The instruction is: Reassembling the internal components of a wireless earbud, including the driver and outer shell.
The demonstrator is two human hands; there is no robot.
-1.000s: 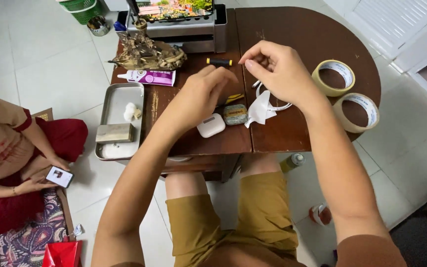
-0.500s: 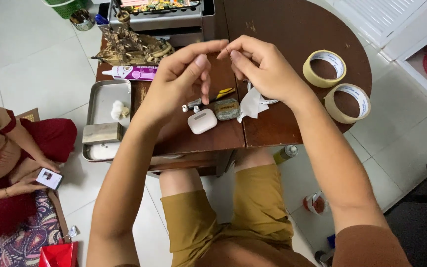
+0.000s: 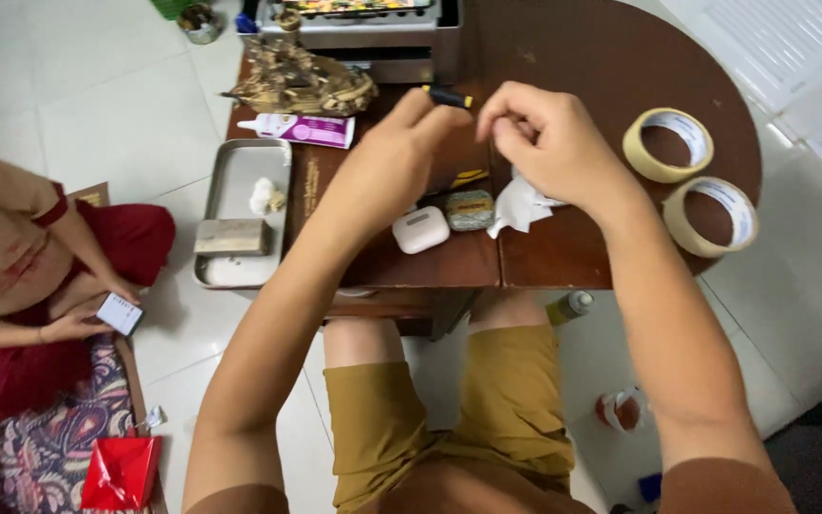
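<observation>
the white earbud case [image 3: 420, 229] sits near the bench [image 3: 611, 86] edge and could get knocked off by your forearm; your left hand [image 3: 392, 157] pinches a small black and yellow tool [image 3: 448, 96] at its fingertips; your right hand [image 3: 549, 143] is curled closed, pinching something too small to make out, above the white tissue [image 3: 522, 205].

table: dark brown wooden table [image 3: 611, 67], rounded on the right
right edge: two tape rolls [image 3: 669, 144], side by side
middle: white earbud case [image 3: 420, 229], small tin [image 3: 470, 209], crumpled white paper [image 3: 521, 205]
left: metal tray [image 3: 237, 171], glue tube [image 3: 299, 129], ship model [image 3: 302, 86]
</observation>
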